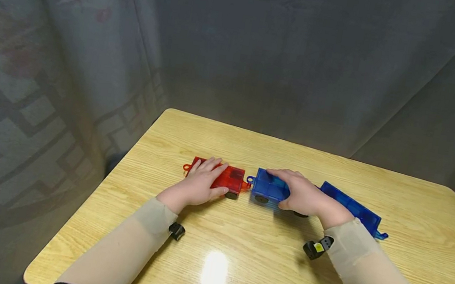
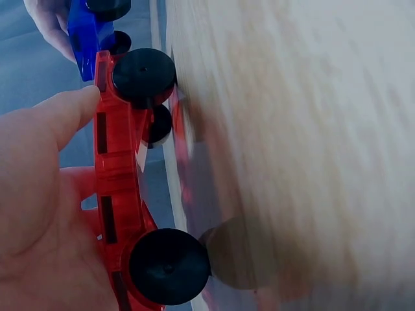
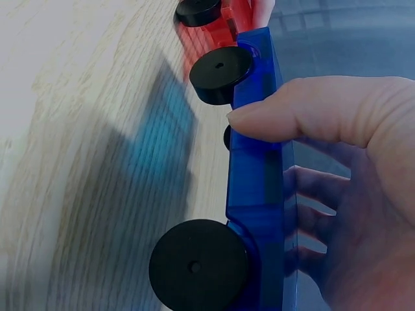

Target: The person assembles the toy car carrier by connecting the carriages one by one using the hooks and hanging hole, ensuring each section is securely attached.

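A translucent red toy train car (image 1: 234,177) with black wheels stands on the table, a ring on its left end and a hook on its right. My left hand (image 1: 202,182) holds it from above, thumb on the near side and fingers over the top. My right hand (image 1: 305,195) grips a translucent blue toy train car (image 1: 267,186), thumb on its near side (image 3: 256,175) and fingers behind. The blue car's ring overlaps the tip of the red car's hook in the head view. A second blue car (image 1: 352,205) lies angled behind my right wrist, its left end hidden.
The light wooden table (image 1: 260,274) has rounded corners, and a bright glare shows at its front. Dark grey cloth (image 1: 266,59) hangs behind it, with patterned cloth (image 1: 16,105) on the left. Wrist cameras (image 1: 317,247) sit under both sleeves.
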### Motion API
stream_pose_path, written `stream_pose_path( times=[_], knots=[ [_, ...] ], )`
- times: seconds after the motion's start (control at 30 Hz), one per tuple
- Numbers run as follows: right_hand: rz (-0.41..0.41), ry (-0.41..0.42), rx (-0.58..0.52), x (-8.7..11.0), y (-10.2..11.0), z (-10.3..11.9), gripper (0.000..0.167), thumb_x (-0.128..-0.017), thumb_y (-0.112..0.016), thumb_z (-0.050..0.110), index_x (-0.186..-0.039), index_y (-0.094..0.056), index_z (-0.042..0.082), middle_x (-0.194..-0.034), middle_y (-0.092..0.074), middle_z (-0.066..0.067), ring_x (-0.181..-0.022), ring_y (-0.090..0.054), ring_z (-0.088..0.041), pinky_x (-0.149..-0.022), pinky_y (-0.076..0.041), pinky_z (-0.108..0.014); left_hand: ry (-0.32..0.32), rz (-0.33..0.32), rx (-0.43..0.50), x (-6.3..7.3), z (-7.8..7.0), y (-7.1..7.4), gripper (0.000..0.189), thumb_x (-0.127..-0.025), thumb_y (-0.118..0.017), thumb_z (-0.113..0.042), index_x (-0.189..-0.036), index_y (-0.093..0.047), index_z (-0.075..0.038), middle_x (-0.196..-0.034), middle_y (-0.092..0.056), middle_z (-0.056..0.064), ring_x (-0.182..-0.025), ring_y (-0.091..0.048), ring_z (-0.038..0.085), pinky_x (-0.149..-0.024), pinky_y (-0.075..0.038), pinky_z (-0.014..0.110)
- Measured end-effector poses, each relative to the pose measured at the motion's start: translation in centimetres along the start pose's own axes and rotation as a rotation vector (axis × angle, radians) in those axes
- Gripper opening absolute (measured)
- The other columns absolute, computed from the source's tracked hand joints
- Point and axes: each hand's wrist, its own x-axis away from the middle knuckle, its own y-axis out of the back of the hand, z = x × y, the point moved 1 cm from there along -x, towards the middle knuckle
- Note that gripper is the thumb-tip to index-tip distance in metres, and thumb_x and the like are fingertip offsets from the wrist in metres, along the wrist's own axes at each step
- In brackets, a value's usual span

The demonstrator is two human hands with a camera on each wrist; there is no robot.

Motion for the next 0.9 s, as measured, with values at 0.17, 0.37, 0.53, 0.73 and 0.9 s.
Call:
stream_pose_path(
  times=[0.17, 0.37, 0.53, 0.73, 0.9],
  knots=[
    [-0.003, 0.013, -0.005, 0.04, -0.11, 0.00, 0.089, -0.076, -0.079, -0.002, -0.154, -0.037, 0.011, -0.152, -0.038, -0.017, -0.137, -0.033, -0.042, -0.103, -0.037, -0.060, 0.012, 0.003, 0.003, -0.05, 0.01, 0.04, 0.075, -0.098, -0.053, -0.053, -0.159, -0.025, -0.017, -0.163, -0.016, 0.008, -0.150, -0.004, 0.026, -0.117, 0.004, 0.050],
    [-0.008, 0.012, 0.003, 0.00, -0.17, 0.09, 0.088, -0.076, -0.079, -0.002, -0.153, -0.038, 0.011, -0.152, -0.039, -0.018, -0.136, -0.035, -0.042, -0.104, -0.036, -0.060, 0.019, 0.010, 0.006, -0.06, 0.10, 0.01, 0.076, -0.098, -0.053, -0.053, -0.159, -0.025, -0.017, -0.163, -0.017, 0.008, -0.150, -0.004, 0.026, -0.117, 0.004, 0.050],
    [-0.006, 0.017, -0.003, 0.02, -0.20, 0.00, 0.089, -0.076, -0.078, -0.003, -0.153, -0.038, 0.010, -0.152, -0.039, -0.018, -0.136, -0.034, -0.043, -0.103, -0.037, -0.061, 0.015, 0.010, 0.016, -0.05, 0.06, 0.04, 0.076, -0.098, -0.053, -0.053, -0.159, -0.025, -0.017, -0.163, -0.017, 0.008, -0.150, -0.005, 0.027, -0.117, 0.003, 0.050],
    [-0.007, 0.012, -0.004, -0.05, -0.31, -0.05, 0.089, -0.075, -0.079, -0.004, -0.153, -0.038, 0.009, -0.151, -0.039, -0.019, -0.136, -0.033, -0.044, -0.103, -0.036, -0.061, 0.014, 0.012, 0.016, -0.03, -0.03, 0.15, 0.076, -0.098, -0.054, -0.053, -0.159, -0.026, -0.017, -0.163, -0.018, 0.008, -0.150, -0.005, 0.027, -0.117, 0.003, 0.050],
    [-0.007, 0.007, -0.002, -0.16, -0.37, 0.03, 0.088, -0.075, -0.078, -0.004, -0.153, -0.038, 0.009, -0.151, -0.040, -0.019, -0.136, -0.034, -0.043, -0.104, -0.036, -0.061, 0.017, 0.012, 0.017, -0.09, 0.08, 0.08, 0.075, -0.098, -0.054, -0.053, -0.159, -0.025, -0.018, -0.163, -0.017, 0.008, -0.150, -0.004, 0.026, -0.117, 0.004, 0.049]
  ],
)
